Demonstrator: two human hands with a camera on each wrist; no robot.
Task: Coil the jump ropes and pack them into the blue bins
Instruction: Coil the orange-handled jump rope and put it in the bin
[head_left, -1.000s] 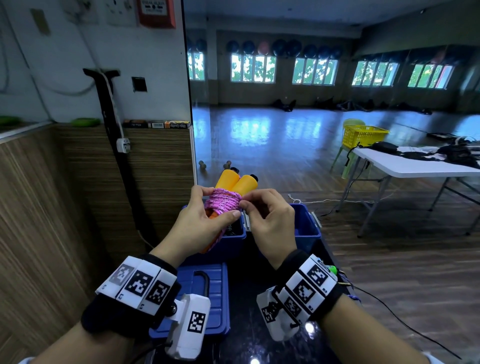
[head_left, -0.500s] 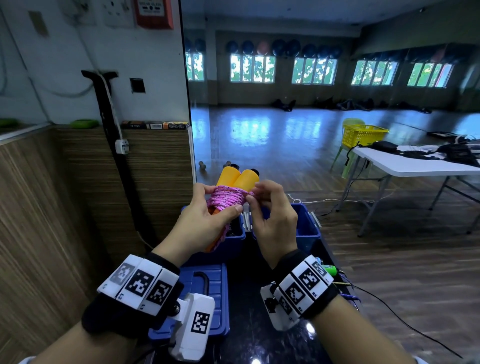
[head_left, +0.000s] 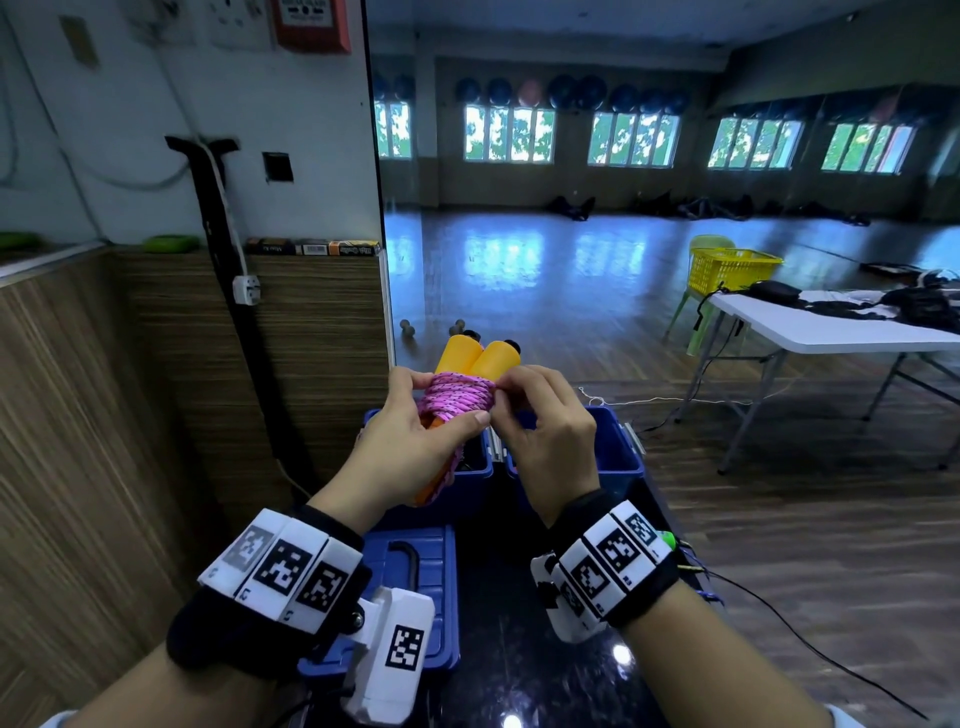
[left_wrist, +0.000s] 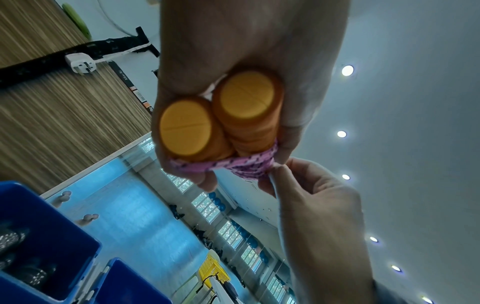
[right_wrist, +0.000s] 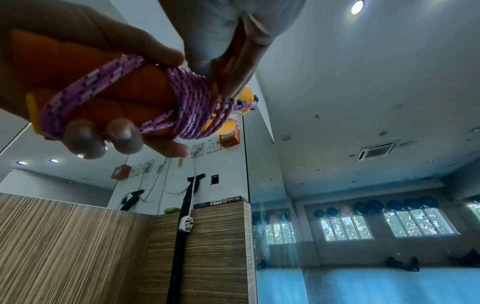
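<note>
From the head view, the left hand (head_left: 410, 441) grips two orange handles (head_left: 480, 356) side by side above the blue bins, its fingers (head_left: 410, 379) curled round them. The handles' long axis slants up and away from the person, their black-tipped ends pointing toward the mirror wall. A pink rope (head_left: 457, 397) is wound crosswise round the middle of the pair. The right hand (head_left: 550, 436) pinches the right edge of the winding between thumb and forefinger. Below the hands stand the left blue bin (head_left: 480, 470) and the right blue bin (head_left: 621, 449), touching or nearly so, on a dark counter (head_left: 509, 649). A blue lid (head_left: 436, 582) lies nearer the person.

The left wrist view looks at the butt ends of the handles (left_wrist: 218, 115), two flat orange discs pointing at the camera, the left hand (left_wrist: 246, 51) clasped about them. The rope (left_wrist: 233, 166) bands them further along, and the right hand's (left_wrist: 317, 201) fingertips (left_wrist: 279, 170) nip it there.

In the right wrist view the handles (right_wrist: 103, 86) run from lower left to upper right. The rope (right_wrist: 192, 102) sits in tight turns, with looser strands trailing back to the left hand's fingers (right_wrist: 124, 133). The right hand's fingers (right_wrist: 233, 67) press together on the coil.
</note>
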